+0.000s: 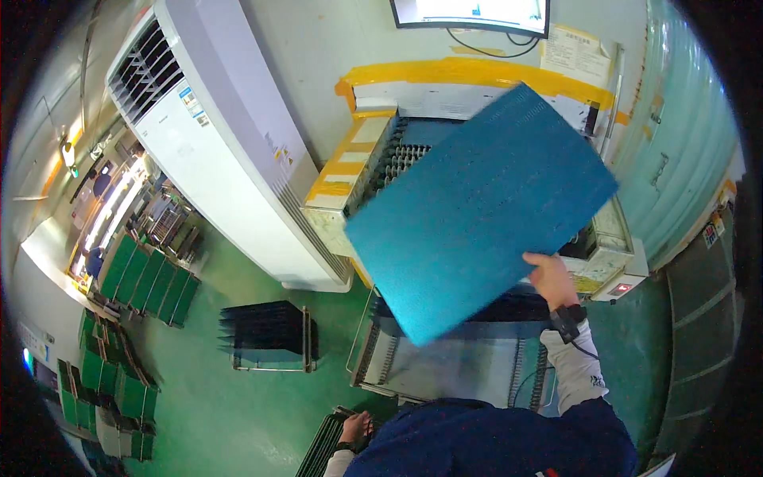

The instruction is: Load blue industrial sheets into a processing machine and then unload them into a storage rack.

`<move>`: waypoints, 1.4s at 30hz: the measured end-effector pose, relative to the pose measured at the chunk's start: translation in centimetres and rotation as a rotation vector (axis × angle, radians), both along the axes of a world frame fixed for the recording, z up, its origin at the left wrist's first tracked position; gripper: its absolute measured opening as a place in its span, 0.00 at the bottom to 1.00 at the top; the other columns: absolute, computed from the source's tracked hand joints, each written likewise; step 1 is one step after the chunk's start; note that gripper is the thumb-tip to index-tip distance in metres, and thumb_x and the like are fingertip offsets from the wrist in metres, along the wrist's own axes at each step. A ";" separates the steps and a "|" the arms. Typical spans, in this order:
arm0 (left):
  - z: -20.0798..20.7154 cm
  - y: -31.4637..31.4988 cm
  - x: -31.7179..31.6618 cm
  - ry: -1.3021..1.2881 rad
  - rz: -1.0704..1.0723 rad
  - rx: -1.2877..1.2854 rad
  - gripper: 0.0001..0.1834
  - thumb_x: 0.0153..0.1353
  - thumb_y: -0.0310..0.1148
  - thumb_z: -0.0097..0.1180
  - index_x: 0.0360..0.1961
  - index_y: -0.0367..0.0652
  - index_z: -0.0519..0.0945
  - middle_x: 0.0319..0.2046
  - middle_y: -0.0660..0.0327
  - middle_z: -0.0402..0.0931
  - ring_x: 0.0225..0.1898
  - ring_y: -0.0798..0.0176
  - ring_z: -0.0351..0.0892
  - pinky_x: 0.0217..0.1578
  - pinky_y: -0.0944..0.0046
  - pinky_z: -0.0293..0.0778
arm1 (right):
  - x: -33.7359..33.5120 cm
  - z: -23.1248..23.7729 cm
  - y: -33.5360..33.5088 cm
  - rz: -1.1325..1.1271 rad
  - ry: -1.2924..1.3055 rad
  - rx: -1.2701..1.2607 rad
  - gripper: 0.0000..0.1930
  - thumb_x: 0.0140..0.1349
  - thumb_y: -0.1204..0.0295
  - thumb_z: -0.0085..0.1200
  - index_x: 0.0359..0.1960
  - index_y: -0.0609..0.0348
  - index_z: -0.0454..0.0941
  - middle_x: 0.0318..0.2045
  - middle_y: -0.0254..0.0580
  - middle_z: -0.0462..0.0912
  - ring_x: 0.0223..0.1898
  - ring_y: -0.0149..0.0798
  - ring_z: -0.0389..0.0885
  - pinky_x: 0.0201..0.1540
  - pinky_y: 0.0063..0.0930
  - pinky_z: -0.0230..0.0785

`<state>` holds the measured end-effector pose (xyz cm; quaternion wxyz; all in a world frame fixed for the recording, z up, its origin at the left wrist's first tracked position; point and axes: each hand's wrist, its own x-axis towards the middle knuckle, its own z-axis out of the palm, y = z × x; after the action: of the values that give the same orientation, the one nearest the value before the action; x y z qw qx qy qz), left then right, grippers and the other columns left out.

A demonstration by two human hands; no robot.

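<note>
A large flat blue panel (485, 211) is held up tilted in front of me, over the roller machine. My right hand (551, 280) grips its lower right edge, with the thumb on the near face and the other fingers mostly hidden behind. Down by my left side, my left hand (356, 429) has its fingers curled at the top end of a rack of dark green panels (324, 447). What those fingers hold is too small to make out. Behind the blue panel, the machine's rollers (404, 161) show in part.
Below the blue panel stands a metal rack with toothed rails (453, 367). Another rack of dark panels (266, 330) sits on the green floor (199, 381). A white air conditioner (230, 151) leans into view at left. Several green panels (147, 282) stand farther left. A screen (473, 12) hangs above.
</note>
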<state>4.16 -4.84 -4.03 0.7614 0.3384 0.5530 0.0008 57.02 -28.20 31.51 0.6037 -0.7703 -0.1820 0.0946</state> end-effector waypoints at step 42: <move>6.5 -1.7 1.3 0.059 -0.115 0.135 0.11 0.62 0.39 0.51 0.29 0.43 0.73 0.20 0.63 0.74 0.18 0.66 0.73 0.17 0.69 0.68 | -1.0 -8.0 9.0 0.435 0.576 -0.098 0.15 0.61 0.63 0.50 0.37 0.64 0.77 0.33 0.41 0.82 0.32 0.35 0.80 0.37 0.27 0.73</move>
<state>5.47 -6.49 2.50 0.7190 0.4198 0.5536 -0.0157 55.97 -19.24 23.49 0.5585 -0.6833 -0.1593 0.4425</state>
